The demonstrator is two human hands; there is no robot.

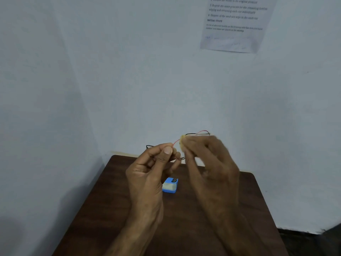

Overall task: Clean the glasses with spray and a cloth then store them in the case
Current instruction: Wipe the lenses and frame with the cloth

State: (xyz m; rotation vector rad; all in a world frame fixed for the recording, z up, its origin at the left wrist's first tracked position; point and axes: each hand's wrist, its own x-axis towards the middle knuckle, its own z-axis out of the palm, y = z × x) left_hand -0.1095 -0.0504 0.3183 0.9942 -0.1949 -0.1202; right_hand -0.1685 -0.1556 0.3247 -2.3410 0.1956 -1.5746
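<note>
A bare room arranged for staged tasks is suggested, not a lived-in home. Plain pale walls are seen meeting in a corner, into which the far edge of a small dark wooden table is pushed. A printed sheet of numbered steps, with the heading "INITIAL STATE", is fixed high on the wall behind the table. Dark floor is glimpsed beside the table's right edge.

Dim, bluish light; right hand motion-blurred, edges bowed and soft.

Dark brown wooden table with rounded corners, small blue case lying near its middle
</note>
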